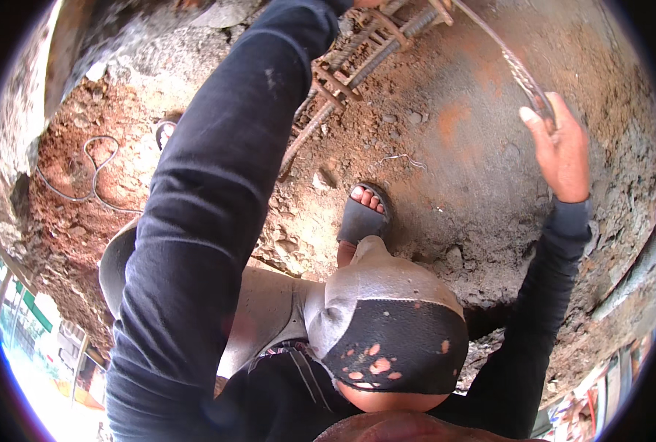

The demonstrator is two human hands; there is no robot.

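Observation:
At the right, my right hand (566, 151) is closed round the end of a curved bundle of thin steel wire (518, 70), thumb laid along it. The bundle runs up and left, past the top edge. My left arm reaches far forward to the top edge, where only a sliver of my left hand (370, 3) shows beside a rusty rebar cage (353, 72). Its fingers are cut off by the frame, so what they hold or touch is hidden. Ribbed bars and bent stirrups make up the cage, which slants down toward the left over the ground.
My foot in a dark sandal (365, 215) stands on the dirt below the cage. A thin looped cable (94, 173) lies at the left on reddish rubble. Loose stones (323, 179) and a small bent wire (403, 158) are scattered about. A grey pipe (626, 283) shows at the right.

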